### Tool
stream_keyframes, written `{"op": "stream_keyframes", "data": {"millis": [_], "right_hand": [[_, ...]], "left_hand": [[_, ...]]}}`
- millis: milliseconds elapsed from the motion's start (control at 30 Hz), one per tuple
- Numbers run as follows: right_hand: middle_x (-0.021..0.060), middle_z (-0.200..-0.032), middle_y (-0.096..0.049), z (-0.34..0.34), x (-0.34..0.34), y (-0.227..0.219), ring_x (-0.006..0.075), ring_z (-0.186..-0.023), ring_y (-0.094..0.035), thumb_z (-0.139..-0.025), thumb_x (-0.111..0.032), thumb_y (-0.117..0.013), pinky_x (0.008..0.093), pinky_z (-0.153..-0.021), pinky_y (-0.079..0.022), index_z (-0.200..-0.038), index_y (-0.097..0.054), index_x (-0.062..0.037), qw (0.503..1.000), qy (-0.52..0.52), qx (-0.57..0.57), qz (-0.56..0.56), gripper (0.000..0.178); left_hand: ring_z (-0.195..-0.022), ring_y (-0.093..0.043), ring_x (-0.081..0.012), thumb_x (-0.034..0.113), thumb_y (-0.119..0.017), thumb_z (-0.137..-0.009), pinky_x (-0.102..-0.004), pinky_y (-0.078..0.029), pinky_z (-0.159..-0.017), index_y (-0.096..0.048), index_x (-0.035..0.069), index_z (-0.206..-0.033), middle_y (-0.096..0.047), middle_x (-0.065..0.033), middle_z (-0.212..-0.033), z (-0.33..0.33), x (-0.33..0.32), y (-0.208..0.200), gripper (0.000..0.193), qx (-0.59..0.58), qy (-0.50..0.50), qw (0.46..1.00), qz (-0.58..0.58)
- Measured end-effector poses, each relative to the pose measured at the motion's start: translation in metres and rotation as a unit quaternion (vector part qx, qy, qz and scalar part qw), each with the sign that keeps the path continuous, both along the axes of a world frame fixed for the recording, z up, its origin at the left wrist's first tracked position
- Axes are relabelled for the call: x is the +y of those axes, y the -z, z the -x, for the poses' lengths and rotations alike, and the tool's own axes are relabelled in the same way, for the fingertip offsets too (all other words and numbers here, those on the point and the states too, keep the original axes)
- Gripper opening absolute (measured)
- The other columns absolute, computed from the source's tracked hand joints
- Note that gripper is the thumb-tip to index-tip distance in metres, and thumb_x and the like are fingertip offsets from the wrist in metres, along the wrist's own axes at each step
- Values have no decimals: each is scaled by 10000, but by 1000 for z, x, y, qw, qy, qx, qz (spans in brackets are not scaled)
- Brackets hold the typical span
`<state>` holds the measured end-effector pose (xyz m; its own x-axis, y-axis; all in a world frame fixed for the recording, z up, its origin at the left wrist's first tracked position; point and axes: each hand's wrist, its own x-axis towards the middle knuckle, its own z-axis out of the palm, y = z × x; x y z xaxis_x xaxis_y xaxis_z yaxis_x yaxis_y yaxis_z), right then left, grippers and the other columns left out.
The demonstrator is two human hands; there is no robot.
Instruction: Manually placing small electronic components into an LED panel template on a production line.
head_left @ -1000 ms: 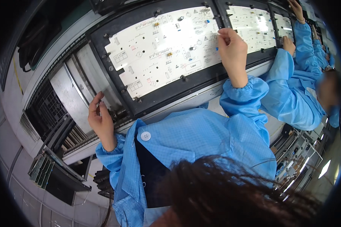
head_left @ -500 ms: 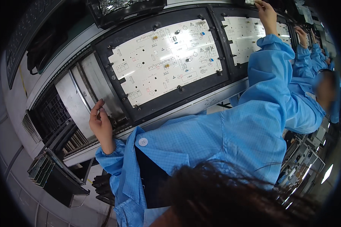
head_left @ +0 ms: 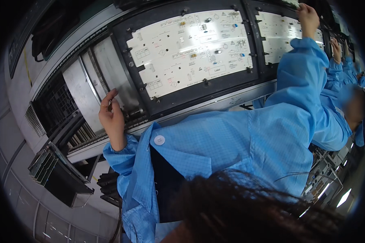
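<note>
Conveyor rail [head_left: 215, 103] carries two white circuit boards [head_left: 190, 50]; left hand [head_left: 111, 117] loose, right hand [head_left: 308, 16] fingers unclear.

Grey panelled floor [head_left: 48, 227], metal conveyor frame [head_left: 81, 93], bright lamp [head_left: 344, 197] lower right.

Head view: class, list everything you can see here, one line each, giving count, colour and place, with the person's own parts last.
circuit board: one, white, in black frame, centre top
second circuit board: one, white, framed, upper right
conveyor rail: one, grey metal, below the boards
metal plate: one, silver, left of the frame
tray rack: one, black, lower left
co-worker's sleeve: blue, far right
left hand: resting at the frame's lower left edge
right hand: raised to the second board's top; whether it holds anything is unclear
</note>
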<state>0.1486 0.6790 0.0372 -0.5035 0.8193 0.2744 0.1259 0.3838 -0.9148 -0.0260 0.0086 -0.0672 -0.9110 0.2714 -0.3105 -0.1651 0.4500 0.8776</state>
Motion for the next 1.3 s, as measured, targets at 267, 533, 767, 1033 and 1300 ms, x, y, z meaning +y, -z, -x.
{"op": "stream_keyframes", "data": {"millis": [267, 533, 767, 1033, 1300], "right_hand": [[50, -1039, -718, -18, -234, 5, 96, -898, -617, -928, -105, -667, 239, -832, -493, -1145, -700, 14, 973, -99, -209, 27, 250], [77, -1015, -698, -21, -324, 42, 125, -874, -671, -909, 16, -654, 224, -826, -517, -1069, -696, 49, 975, -21, -201, 89, 169], [76, -948, -686, -8, -349, 42, 126, -788, -660, -898, 5, -665, 226, -747, -528, -1021, -719, 32, 967, -1, -255, 0, 137], [86, -967, -701, 8, -369, 48, 137, -798, -678, -922, 1, -645, 229, -766, -556, -1067, -709, 44, 974, -40, -191, 118, 164], [90, -839, -733, 17, -371, 56, 80, -701, -635, -852, -61, -739, 217, -645, -501, -982, -742, 19, 969, 6, -246, 23, 153]], "left_hand": [[-1054, -622, -182, 42, -496, -964, -286, -459, -915, -624, -26, -1221, -669, -143, -1178, 2, 3, -4, 295, 3, 10, 1000, -11], [-972, -608, -120, 48, -509, -973, -238, -455, -860, -626, -23, -1221, -668, -121, -1181, -2, 1, -6, 282, 36, 38, 998, -16], [-1076, -605, -182, 65, -536, -971, -295, -450, -933, -638, -10, -1168, -663, -128, -1170, -4, -3, -6, 234, 60, 46, 997, -23], [-1113, -599, -190, 66, -520, -979, -303, -438, -982, -632, -18, -1196, -659, -141, -1193, -2, -7, -5, 258, 59, 54, 997, -21], [-1118, -584, -203, 48, -531, -966, -317, -431, -980, -637, -12, -1144, -656, -134, -1177, -3, -6, -6, 215, 61, 49, 996, -31]]}}
